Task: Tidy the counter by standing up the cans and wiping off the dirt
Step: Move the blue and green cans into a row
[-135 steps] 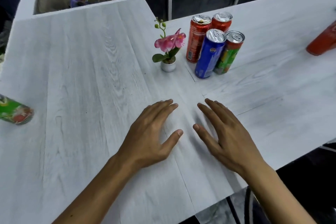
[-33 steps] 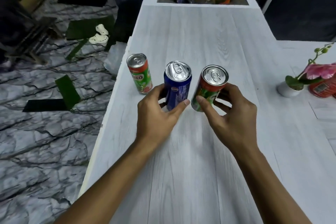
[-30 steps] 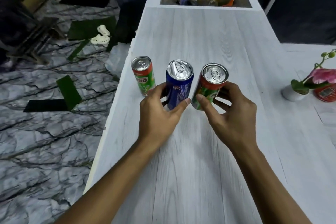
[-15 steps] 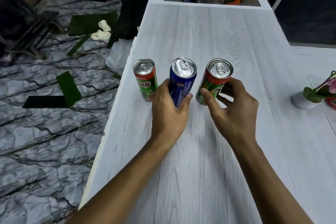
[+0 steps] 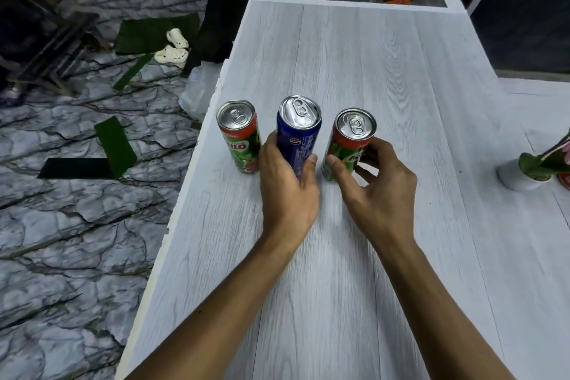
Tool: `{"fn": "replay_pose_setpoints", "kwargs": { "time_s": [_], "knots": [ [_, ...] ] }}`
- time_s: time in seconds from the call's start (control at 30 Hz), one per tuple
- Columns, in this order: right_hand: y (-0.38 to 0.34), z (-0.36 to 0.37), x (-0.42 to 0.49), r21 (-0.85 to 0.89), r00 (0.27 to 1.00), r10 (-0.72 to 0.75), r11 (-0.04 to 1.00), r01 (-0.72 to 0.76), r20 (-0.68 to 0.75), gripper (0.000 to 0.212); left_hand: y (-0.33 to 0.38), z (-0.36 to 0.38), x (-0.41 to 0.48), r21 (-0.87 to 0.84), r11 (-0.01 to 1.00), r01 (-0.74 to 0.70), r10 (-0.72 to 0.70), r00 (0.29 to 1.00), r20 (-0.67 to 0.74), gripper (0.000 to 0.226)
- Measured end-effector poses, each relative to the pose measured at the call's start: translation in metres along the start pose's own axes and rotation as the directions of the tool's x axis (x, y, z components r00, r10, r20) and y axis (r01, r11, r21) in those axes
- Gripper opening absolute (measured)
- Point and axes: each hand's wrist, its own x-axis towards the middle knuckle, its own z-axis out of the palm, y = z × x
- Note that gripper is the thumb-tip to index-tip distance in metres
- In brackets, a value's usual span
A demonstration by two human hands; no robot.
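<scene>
Cans: 3 upright near counter (image 5: 354,256) left edge. Left hand (image 5: 287,191) grip wrapped round blue can (image 5: 298,133); right hand (image 5: 377,191) grip round green-red can (image 5: 348,140). Milo can (image 5: 239,136) free beside. Step: standing/lining up. Next: let go w/o tipping, then wipe.

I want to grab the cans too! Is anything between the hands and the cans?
Nothing. The left hand already wraps the blue can, and the right hand holds the green can.
</scene>
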Motion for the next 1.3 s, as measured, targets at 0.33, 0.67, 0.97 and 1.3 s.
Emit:
{"fn": "replay_pose_setpoints", "kwargs": {
  "time_s": [0.33,0.67,0.97,1.3],
  "knots": [
    [0.001,0.006,0.002,0.008,1.000,0.001,1.000,-0.001,0.008,0.057,-0.002,0.004,0.003,-0.009,1.000,0.021,-0.022,0.999,-0.023,0.066],
    [0.001,0.011,0.004,0.005,1.000,0.004,1.000,-0.004,0.015,0.057,-0.005,0.006,0.002,-0.015,1.000,0.013,-0.014,0.997,-0.070,0.067],
    [0.000,0.012,0.004,-0.016,1.000,-0.025,1.000,0.025,0.019,0.058,-0.006,0.006,0.000,-0.014,1.000,0.005,-0.007,0.997,-0.081,0.071],
    [0.000,0.011,0.002,-0.054,0.999,-0.020,0.998,0.022,0.041,0.062,-0.006,0.006,-0.011,-0.033,0.999,0.030,-0.032,0.997,-0.068,0.076]
  ]
}}
